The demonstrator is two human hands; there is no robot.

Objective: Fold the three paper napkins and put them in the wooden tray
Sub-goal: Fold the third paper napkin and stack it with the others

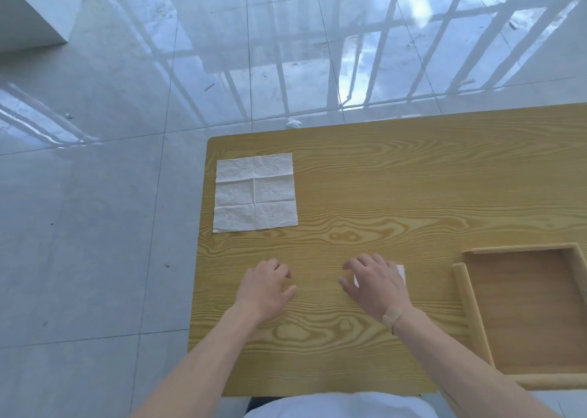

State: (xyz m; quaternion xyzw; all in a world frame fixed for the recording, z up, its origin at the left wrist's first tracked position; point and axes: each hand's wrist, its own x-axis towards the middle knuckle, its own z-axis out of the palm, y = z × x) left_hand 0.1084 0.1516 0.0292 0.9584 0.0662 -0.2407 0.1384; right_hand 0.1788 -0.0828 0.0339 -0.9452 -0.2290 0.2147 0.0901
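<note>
My right hand (pixel 374 282) lies over a small folded napkin (pixel 401 272), fingers curled down on it and pressing — only its white corners show. My left hand (pixel 268 285) rests loosely curled on the table (pixel 397 189), holding nothing. I judge this fold nearly done; next comes lifting it into the wooden tray (pixel 473 316) just right. An unfolded napkin (pixel 255 192) — flat, creased, embossed — waits at the far left corner.

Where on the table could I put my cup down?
The table is bare along its far side, right of the open napkin. The wooden tray shows nothing inside. It is crowded near the front: the left hand rests there, and the right hand covers a folded napkin.
</note>
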